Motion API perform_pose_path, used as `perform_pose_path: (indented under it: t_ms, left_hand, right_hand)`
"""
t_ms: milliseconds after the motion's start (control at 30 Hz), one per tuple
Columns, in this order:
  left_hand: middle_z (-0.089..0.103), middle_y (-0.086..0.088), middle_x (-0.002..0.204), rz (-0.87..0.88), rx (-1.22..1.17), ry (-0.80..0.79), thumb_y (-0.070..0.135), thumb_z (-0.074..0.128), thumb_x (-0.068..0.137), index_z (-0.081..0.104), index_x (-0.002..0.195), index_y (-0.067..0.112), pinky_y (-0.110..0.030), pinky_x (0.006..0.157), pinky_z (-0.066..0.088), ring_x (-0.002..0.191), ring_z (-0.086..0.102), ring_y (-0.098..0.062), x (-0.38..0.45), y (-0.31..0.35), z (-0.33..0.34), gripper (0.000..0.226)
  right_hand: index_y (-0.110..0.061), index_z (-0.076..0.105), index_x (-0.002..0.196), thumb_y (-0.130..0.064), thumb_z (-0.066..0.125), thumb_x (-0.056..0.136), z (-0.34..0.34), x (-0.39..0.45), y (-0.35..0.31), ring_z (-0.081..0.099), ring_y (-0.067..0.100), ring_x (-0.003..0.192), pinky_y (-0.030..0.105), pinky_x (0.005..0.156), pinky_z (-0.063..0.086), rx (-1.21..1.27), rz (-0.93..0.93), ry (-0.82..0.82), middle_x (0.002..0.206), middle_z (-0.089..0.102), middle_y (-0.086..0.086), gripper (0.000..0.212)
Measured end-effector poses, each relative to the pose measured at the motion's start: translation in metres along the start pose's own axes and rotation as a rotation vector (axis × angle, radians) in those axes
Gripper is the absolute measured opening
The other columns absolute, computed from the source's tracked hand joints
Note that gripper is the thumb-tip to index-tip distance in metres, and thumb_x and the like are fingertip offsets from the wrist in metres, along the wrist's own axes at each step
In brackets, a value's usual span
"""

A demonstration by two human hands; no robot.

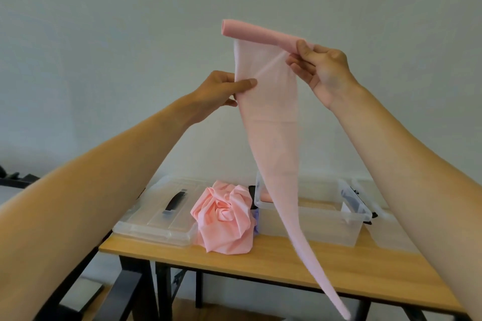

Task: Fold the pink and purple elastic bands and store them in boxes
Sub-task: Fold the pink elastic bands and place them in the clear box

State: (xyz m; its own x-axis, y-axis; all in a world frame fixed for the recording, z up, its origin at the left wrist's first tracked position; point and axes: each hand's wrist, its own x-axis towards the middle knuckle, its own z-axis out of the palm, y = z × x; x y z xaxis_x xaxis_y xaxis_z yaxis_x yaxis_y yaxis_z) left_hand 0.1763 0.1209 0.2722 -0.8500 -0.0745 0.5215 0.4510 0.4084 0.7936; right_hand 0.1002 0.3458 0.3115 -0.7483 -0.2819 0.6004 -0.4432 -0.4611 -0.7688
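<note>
I hold a long pink elastic band (271, 117) up in the air above the table. Its top part is wound into a roll, and my right hand (322, 70) grips the right end of that roll. My left hand (224, 88) pinches the band's left edge lower down, thumb in front. The loose tail hangs down past the table's front edge. A crumpled heap of pink bands (225, 219) lies on the table, with a bit of purple band (257, 219) showing behind it. An open clear box (313, 219) stands to the right, something pink inside.
The clear box lid (156, 216) with a black handle lies flat at the table's left end. The wooden table (287, 266) stands on black legs against a pale wall. Dark furniture (15, 180) shows at the far left edge.
</note>
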Motion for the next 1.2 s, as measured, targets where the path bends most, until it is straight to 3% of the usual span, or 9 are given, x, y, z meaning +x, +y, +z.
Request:
perform_pose_path:
  t_ms: [67,167,267,400,533,800,1000,1200]
  left_hand:
    - [0.077,-0.007,0.114,0.015,0.007,-0.020,0.028,0.072,0.095,0.076,0.109,0.005,-0.043,0.096,0.058,0.109,0.073,-0.024,-0.009,-0.004,-0.005,0.028]
    - [0.078,-0.002,0.111,0.071,0.030,0.002,0.029,0.070,0.098,0.072,0.111,0.007,-0.039,0.089,0.060,0.104,0.074,-0.019,-0.022,-0.008,-0.012,0.026]
    - [0.065,-0.010,0.085,0.107,0.054,0.148,0.031,0.076,0.093,0.055,0.102,0.007,-0.035,0.066,0.055,0.077,0.064,-0.018,-0.035,-0.015,-0.022,0.033]
    - [0.047,-0.005,0.063,0.144,0.115,0.207,0.040,0.070,0.096,0.062,0.126,0.018,-0.029,0.054,0.046,0.058,0.044,-0.016,-0.057,-0.025,-0.027,0.039]
    - [0.059,-0.006,0.064,0.088,0.008,0.265,0.048,0.059,0.101,0.070,0.120,0.016,-0.034,0.059,0.055,0.056,0.054,-0.017,-0.070,-0.035,-0.023,0.039]
    - [0.074,-0.007,0.078,-0.086,-0.109,0.384,0.036,0.068,0.098,0.075,0.104,0.009,-0.032,0.073,0.062,0.071,0.071,-0.021,-0.089,-0.077,-0.029,0.028]
    - [0.078,-0.006,0.086,-0.155,-0.046,0.354,0.023,0.067,0.099,0.074,0.114,0.014,-0.030,0.076,0.063,0.082,0.077,-0.021,-0.112,-0.115,-0.023,0.019]
    - [0.078,-0.001,0.105,-0.237,-0.029,0.237,0.020,0.070,0.093,0.068,0.127,0.018,-0.029,0.082,0.063,0.096,0.077,-0.017,-0.148,-0.149,-0.015,0.035]
  right_hand:
    - [-0.002,0.073,0.099,-0.014,0.071,0.098,0.002,-0.003,0.007,0.075,0.014,0.076,0.019,0.070,0.058,-0.037,0.011,-0.009,0.078,0.076,0.005,0.012]
    - [0.000,0.073,0.100,-0.013,0.070,0.098,0.004,-0.009,0.019,0.076,0.015,0.075,0.020,0.071,0.059,-0.072,0.014,-0.019,0.079,0.076,0.008,0.013]
    - [-0.001,0.073,0.099,-0.013,0.069,0.099,0.008,-0.015,0.035,0.076,0.015,0.075,0.019,0.071,0.059,-0.084,0.033,-0.033,0.077,0.077,0.007,0.013]
    - [-0.004,0.074,0.096,-0.012,0.070,0.098,0.014,-0.025,0.061,0.078,0.017,0.078,0.021,0.073,0.059,-0.095,0.057,-0.064,0.077,0.078,0.007,0.010]
    - [-0.005,0.075,0.099,-0.012,0.070,0.098,0.020,-0.034,0.087,0.078,0.018,0.080,0.021,0.074,0.060,-0.095,0.084,-0.082,0.080,0.078,0.008,0.009]
    - [-0.004,0.074,0.102,-0.012,0.071,0.097,0.021,-0.054,0.132,0.078,0.022,0.077,0.023,0.069,0.060,-0.181,0.132,-0.099,0.081,0.078,0.011,0.010]
    - [-0.003,0.073,0.108,-0.016,0.071,0.098,0.015,-0.074,0.160,0.079,0.026,0.083,0.024,0.070,0.061,-0.207,0.226,-0.135,0.087,0.079,0.015,0.017]
    - [-0.001,0.071,0.113,-0.008,0.071,0.095,0.003,-0.103,0.188,0.080,0.027,0.082,0.025,0.071,0.063,-0.286,0.253,-0.168,0.087,0.080,0.013,0.019]
